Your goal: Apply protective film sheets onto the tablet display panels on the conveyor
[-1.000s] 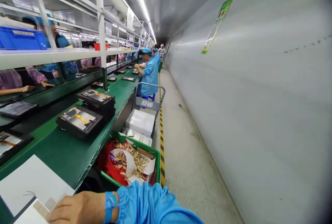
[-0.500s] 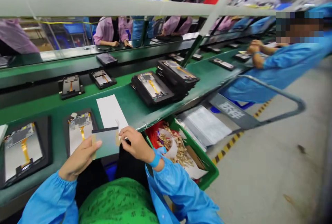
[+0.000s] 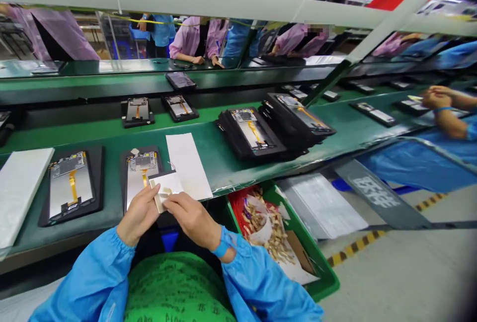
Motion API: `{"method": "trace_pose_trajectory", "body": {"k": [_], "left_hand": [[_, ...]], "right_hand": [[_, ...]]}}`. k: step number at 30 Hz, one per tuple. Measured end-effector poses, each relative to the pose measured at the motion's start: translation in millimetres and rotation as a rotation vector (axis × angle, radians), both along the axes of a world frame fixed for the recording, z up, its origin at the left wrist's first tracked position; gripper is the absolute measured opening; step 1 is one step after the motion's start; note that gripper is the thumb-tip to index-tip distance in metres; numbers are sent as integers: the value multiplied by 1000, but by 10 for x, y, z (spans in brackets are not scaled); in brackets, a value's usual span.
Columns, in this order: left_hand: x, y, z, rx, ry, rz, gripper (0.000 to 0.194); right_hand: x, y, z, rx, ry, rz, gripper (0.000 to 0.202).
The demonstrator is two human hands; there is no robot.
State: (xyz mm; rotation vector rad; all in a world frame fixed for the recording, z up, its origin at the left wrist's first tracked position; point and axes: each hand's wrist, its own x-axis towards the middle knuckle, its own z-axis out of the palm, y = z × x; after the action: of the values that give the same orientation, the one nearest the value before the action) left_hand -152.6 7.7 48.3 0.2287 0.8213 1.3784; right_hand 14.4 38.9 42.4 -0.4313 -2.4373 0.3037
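My left hand (image 3: 140, 212) is closed on the left edge of a flat silver battery (image 3: 172, 181) with a black top edge and thin wires. A tan adhesive strip (image 3: 158, 201) runs along that edge by my thumb. My right hand (image 3: 196, 218) pinches the curled end of a pale backing strip (image 3: 166, 191) over the battery's face. My right fingertips partly cover the strip. Just behind my hands, an opened tablet (image 3: 143, 165) with an orange ribbon cable lies on the bench, partly hidden by the battery and my left hand. A white sheet (image 3: 189, 163) lies beside it.
Another opened tablet (image 3: 72, 185) and a white slab (image 3: 22, 188) are on the left. Stacked tablets (image 3: 249, 133) stand to the right. A green bin (image 3: 328, 282) of tan scraps sits below the bench edge. A co-worker's hands (image 3: 437, 97) are far right.
My view has swung left. The battery has tilted and turned in my left hand, and my right hand has moved from its right edge across to the strip near my left thumb.
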Motion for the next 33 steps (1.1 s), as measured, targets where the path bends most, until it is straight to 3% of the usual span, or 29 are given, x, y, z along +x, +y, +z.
{"method": "trace_pose_trajectory", "body": {"k": [4,11,13,15,18,20,23,26,28,30,31,33], "left_hand": [[27,-4,-15,7,-31,16,24],[110,-32,52,27,-20,-1,28],[140,-47,55,29,-13,-19,33],[175,-72,48,30,11,-24,39],[231,-130,47,32,-4,-106,49],[254,-169,63,31,-61,-199,57],[252,-205,95,23,-123,-242,66],[247,-200,95,32,-139,-228,71],[295,-184,62,41,-154,-219,72],[411,-171,19,53,-172,-212,70],[490,-169,1,63,-175,-204,69],[657,-181,-17,90,-164,-180,64]], "right_hand": [[-22,-8,90,122,-123,37,16],[-26,-54,152,268,-183,34,24],[-57,-56,108,205,-144,41,25],[-81,-19,66,31,-47,0,22],[48,140,9,-323,167,-212,13],[374,302,-73,-457,301,-484,10],[1268,515,-325,-446,380,-999,22],[2235,551,-626,-402,22,-1331,25],[2561,470,-739,-387,-182,-1424,27],[2472,330,-737,-356,-171,-1335,29],[2280,241,-696,-354,-103,-1211,30],[1716,32,-554,-417,58,-821,38]]}}
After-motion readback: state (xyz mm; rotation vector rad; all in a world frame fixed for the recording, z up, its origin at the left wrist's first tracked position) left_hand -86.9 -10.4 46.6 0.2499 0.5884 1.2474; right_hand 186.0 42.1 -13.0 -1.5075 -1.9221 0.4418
